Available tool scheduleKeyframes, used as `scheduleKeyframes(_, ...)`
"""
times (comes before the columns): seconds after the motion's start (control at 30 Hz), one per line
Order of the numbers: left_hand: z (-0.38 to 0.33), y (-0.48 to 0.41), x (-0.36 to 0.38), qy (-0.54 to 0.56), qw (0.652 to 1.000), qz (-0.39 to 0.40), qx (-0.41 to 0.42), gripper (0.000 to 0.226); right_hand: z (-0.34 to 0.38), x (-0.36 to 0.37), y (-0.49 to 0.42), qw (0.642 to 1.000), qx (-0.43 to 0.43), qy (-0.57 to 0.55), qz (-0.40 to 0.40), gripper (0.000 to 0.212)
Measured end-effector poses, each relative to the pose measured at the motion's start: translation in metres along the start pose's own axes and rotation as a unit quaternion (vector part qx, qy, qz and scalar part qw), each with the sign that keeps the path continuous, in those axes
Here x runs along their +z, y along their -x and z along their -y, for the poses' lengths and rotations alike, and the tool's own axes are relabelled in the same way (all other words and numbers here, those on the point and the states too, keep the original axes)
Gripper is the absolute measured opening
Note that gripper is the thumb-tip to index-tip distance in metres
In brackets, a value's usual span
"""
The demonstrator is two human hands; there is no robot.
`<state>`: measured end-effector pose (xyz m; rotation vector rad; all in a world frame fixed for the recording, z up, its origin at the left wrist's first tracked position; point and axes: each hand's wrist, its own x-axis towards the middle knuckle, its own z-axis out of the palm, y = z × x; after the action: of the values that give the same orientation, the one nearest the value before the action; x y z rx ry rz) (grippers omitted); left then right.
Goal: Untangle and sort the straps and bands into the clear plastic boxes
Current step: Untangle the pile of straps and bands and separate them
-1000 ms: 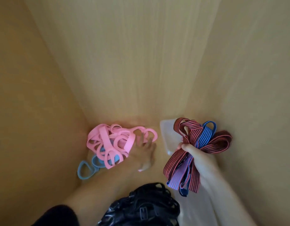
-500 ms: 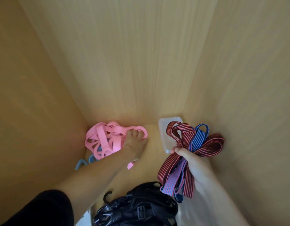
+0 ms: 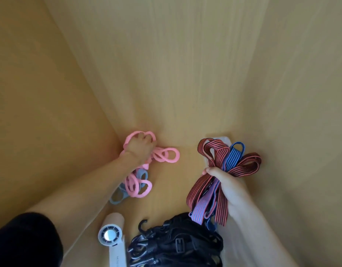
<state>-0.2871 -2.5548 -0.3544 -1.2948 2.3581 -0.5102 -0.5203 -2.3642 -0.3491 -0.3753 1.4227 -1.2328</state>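
Box: clear plastic box in the far right corner of the shelf, mostly hidden behind the striped straps; contents cannot be made out.
Pink bands: looped tangle in the far left corner, lying over grey-blue bands; left hand clenched round them.
Striped straps: red and blue bunch, lifted, grasped by right hand.
Black straps: hooked heap at the near edge, cut off.
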Motion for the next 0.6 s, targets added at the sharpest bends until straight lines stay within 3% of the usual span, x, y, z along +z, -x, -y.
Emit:
scheduleKeyframes(0.1, 0.024, 0.009, -0.002, -0.042, 0.999, 0.001, -0.02, 0.056, 0.003, 0.011, -0.011, 0.997, 0.027, 0.07, 0.023, 0.02)
scheduleKeyframes(0.23, 0.027, 0.024, 0.023, -0.058, 0.998, 0.025, -0.03, 0.061, 0.001, 0.022, -0.014, 0.995, -0.002, 0.09, 0.035, 0.024)
scheduleKeyframes(0.37, -0.002, 0.034, 0.05, 0.063, 0.996, 0.056, -0.041, 0.064, -0.006, 0.022, -0.011, 0.997, -0.005, 0.071, 0.025, 0.023)
scheduleKeyframes(0.6, -0.033, 0.016, 0.033, 0.077, 0.996, -0.024, -0.036, 0.05, -0.013, 0.014, -0.007, 0.997, 0.019, 0.078, 0.022, 0.022)
